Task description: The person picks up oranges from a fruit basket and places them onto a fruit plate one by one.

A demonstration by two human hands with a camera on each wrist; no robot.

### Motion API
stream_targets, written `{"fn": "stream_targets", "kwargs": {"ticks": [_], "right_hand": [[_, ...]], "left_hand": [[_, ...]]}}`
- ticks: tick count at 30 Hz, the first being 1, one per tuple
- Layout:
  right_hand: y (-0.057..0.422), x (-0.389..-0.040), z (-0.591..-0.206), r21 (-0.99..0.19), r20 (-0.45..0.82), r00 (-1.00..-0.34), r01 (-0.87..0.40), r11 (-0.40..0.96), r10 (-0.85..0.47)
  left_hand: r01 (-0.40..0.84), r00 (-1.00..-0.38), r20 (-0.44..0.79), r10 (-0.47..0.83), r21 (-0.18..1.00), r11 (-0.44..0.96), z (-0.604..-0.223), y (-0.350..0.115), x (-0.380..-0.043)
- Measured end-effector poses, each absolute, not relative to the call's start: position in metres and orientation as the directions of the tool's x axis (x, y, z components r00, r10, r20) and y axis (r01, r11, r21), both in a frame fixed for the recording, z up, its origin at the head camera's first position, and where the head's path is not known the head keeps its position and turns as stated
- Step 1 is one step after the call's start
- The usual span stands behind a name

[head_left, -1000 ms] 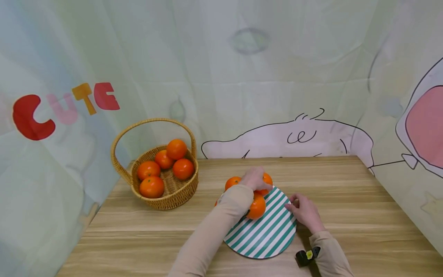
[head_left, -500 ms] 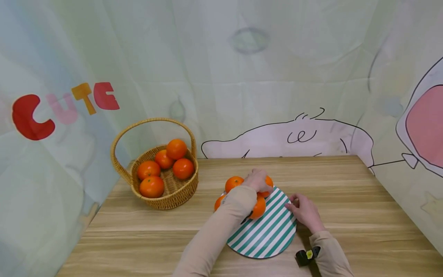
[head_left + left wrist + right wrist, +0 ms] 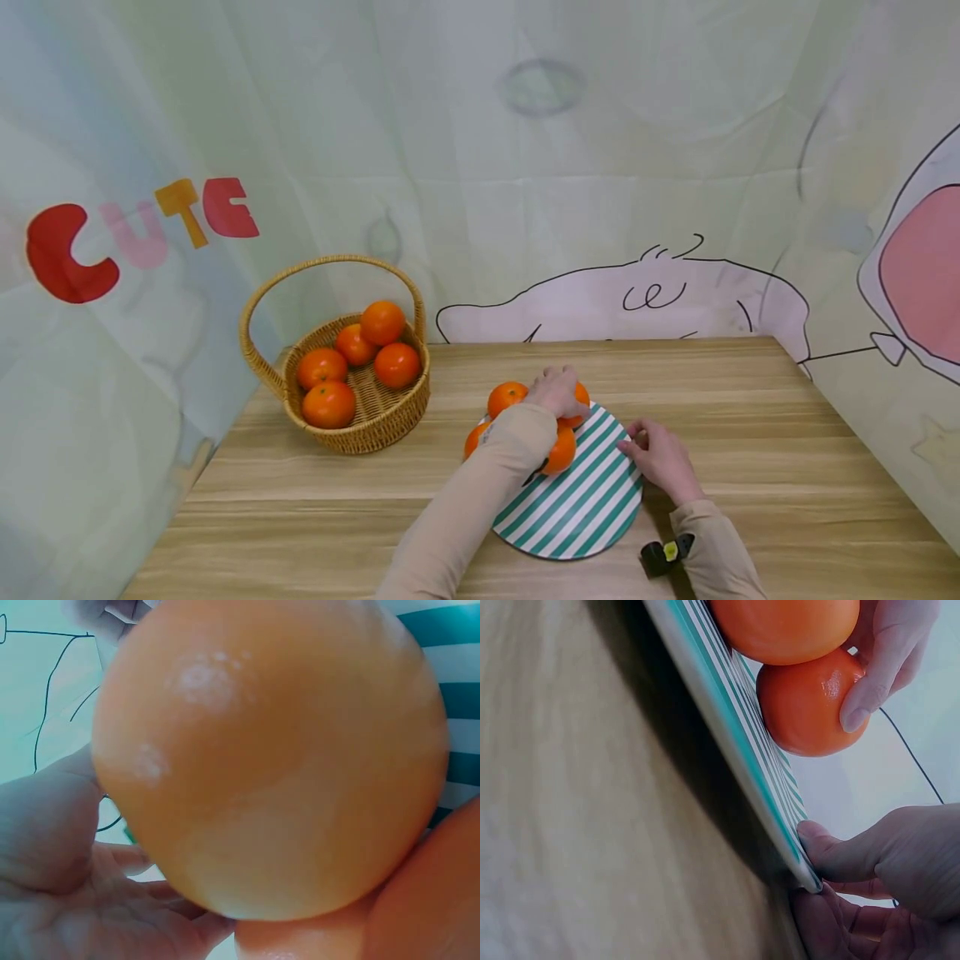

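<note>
My left hand point(image 3: 557, 390) grips an orange point(image 3: 579, 407) at the far side of a round board with green and white stripes point(image 3: 573, 517). In the right wrist view the thumb lies on that orange point(image 3: 804, 712). Other oranges sit close around the hand on the board's left half, partly covered by the sleeve. One orange point(image 3: 270, 757) fills most of the left wrist view. My right hand point(image 3: 662, 458) pinches the board's right edge, thumb on top and fingers underneath, as the right wrist view shows.
A wicker basket point(image 3: 386, 425) with a tall handle stands at the back left, with several oranges point(image 3: 330, 405) inside. A printed cloth point(image 3: 480, 167) hangs behind the wooden table point(image 3: 315, 517). A small black device point(image 3: 660, 558) sits at the right wrist.
My left hand and forearm have shifted slightly to the right, uncovering more of the oranges on the left. The right hand and the board have stayed in place.
</note>
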State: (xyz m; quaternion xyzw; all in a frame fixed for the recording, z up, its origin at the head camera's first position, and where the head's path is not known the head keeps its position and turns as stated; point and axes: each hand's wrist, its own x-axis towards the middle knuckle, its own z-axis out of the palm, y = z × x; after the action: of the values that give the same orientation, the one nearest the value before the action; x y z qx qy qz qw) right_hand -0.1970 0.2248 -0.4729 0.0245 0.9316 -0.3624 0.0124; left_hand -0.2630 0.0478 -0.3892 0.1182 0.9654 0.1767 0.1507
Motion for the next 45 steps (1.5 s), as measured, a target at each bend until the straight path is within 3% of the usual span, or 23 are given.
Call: {"fn": "stream_targets", "kwargs": {"ticks": [18,45], "right_hand": [[0.2245,-0.197,-0.4729,-0.678,-0.044,-0.998,0.057,0.733,0.038],[0.2237,-0.1974,-0.4718,-0.682,-0.069,-0.997,0.077,0.728,0.041]], "left_hand": [[0.153,-0.937,-0.261,0.233,0.295,0.943,-0.3894,0.0507,-0.2629],[0.144,-0.938,-0.257,0.234,0.324,0.935,-0.39,0.0473,-0.2636]]}}
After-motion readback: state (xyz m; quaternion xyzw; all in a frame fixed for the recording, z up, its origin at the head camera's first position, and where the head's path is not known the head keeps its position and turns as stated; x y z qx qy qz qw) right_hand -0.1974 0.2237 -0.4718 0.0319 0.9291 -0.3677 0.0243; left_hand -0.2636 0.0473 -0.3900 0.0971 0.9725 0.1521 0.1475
